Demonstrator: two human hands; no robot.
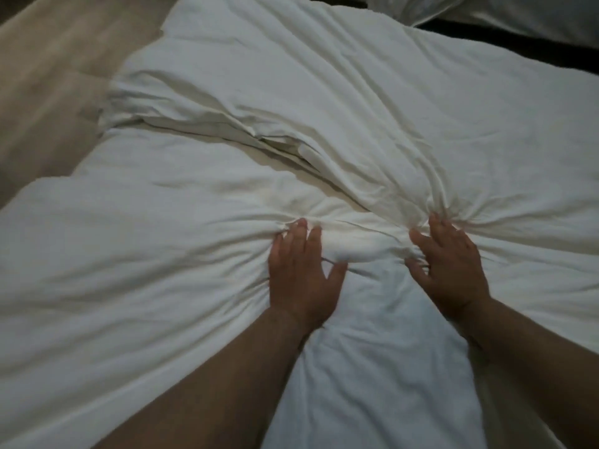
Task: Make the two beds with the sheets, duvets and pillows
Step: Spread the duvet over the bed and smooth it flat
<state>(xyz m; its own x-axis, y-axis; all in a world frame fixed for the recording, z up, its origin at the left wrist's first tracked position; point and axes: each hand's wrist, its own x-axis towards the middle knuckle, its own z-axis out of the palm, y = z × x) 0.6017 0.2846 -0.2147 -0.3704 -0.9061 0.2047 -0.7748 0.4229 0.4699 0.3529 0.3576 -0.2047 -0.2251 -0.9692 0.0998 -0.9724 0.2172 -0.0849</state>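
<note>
I have both hands down on the duvet (421, 108), which lies spread and rumpled over the bed and fills most of my view. My left hand (301, 270) and right hand (452, 264) sit near the middle, apart, with a raised roll (359, 249) of cloth between them. Both lie palm down with fingers mostly straight, thumbs spread and fingertips (303, 224) sunk into the cloth. Creases fan out from each hand. I read that as flat pressing, not a closed grip, though the tips are partly hidden in the folds.

The duvet looks soft, limp and bulky. I judge it light for its size, but it clings to itself and bunches rather than sliding as one piece. Pushing at the middle only gathers more cloth, as the roll shows. The cotton-like cover does not look slippery, so a plain pinch should hold, and nothing here is fragile.

The better hold, I think, is at an edge. A layered edge (194, 124) lies doubled over on the left, near the floor (48, 76). I would take its full thickness, so cover and filling move together, then lift and shake it flat.
</note>
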